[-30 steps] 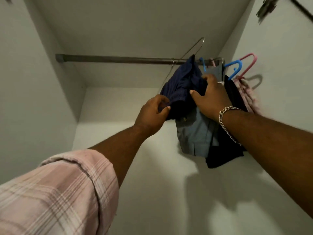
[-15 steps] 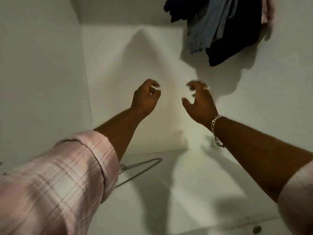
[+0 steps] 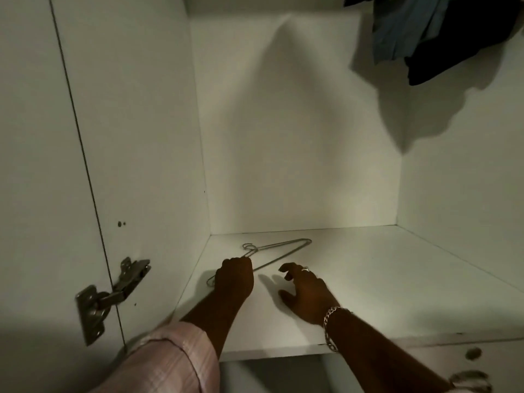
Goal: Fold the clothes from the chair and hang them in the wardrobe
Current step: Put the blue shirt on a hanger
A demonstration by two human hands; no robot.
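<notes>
A bare wire hanger [image 3: 279, 249] lies flat on the white wardrobe shelf [image 3: 368, 279], near the left wall. My left hand [image 3: 234, 279] is closed over the hanger's near side. My right hand [image 3: 304, 290] hovers just right of it above the shelf, fingers spread, holding nothing; it wears a ring and a chain bracelet. Dark and blue hung clothes [image 3: 419, 38] dangle at the top right, their hangers and the rail out of view.
The wardrobe door [image 3: 34, 165] stands open on the left with a metal hinge [image 3: 110, 296]. The wardrobe's white back wall [image 3: 283, 137] and right wall enclose the shelf. A drawer front with round knobs [image 3: 473, 353] sits below the shelf at the lower right.
Both hands left the hung clothes and dropped to the shelf. My view tilted down. My left hand closed on the wire hanger that lay on the shelf.
</notes>
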